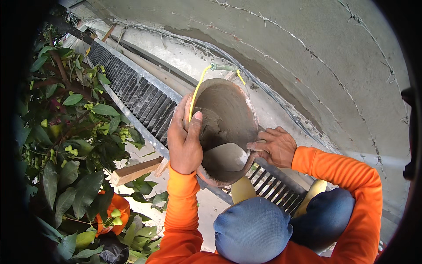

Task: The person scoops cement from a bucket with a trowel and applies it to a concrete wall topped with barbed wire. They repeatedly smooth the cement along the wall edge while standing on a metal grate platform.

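A round bucket (250,105) tips its mouth toward me, with grey mortar (209,125) clinging to its inside. Its yellow rope handle with a green grip (223,67) stands up at the far side. My left hand (184,141) clasps the left rim, thumb inside beside the rope. At the right rim, my right hand (274,147) is closed, its thumb and fingertips pinching the edge. A pale, rounded, flat-looking piece (228,156) lies within the near part of the bucket, close to those fingertips; its kind is unclear.
Beneath runs a narrow slatted metal walkway (132,83), where my knees and yellow boots (243,190) are. Leafy branches (83,189) crowd the left, beside a timber end (132,172). Barbed wire (307,50) stretches before a grey wall (351,66) on the right.
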### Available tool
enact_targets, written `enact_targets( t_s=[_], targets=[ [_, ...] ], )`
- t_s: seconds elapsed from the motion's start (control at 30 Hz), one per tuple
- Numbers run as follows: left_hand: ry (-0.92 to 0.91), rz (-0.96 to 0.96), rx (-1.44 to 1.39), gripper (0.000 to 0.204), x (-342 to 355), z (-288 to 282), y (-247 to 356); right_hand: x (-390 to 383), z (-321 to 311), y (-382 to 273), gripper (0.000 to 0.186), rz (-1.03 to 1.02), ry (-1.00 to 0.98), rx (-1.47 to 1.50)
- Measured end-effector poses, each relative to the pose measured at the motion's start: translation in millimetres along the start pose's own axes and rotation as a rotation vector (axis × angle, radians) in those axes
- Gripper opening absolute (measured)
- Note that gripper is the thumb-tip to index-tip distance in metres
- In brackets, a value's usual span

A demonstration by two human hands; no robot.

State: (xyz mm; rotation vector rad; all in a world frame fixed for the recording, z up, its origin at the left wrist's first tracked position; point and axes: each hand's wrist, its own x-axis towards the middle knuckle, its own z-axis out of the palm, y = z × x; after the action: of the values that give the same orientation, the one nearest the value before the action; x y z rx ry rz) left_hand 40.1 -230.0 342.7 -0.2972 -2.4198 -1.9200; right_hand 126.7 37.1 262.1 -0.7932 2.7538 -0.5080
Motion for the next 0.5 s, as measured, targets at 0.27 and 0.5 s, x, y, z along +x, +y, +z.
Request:
enact_targets(
  t_s=[0.27, 0.5],
  targets=[
    [0.147, -0.085, -0.015, 0.047, -16, -99, -59, -29, 18, -9, 0.041, 0.154, 0.222, 0.653],
    [0.157, -0.340, -0.126, 0.061, -20, -180, -116, -122, 12, 2, 0.038, 0.362, 0.521, 0.644]
  ],
)
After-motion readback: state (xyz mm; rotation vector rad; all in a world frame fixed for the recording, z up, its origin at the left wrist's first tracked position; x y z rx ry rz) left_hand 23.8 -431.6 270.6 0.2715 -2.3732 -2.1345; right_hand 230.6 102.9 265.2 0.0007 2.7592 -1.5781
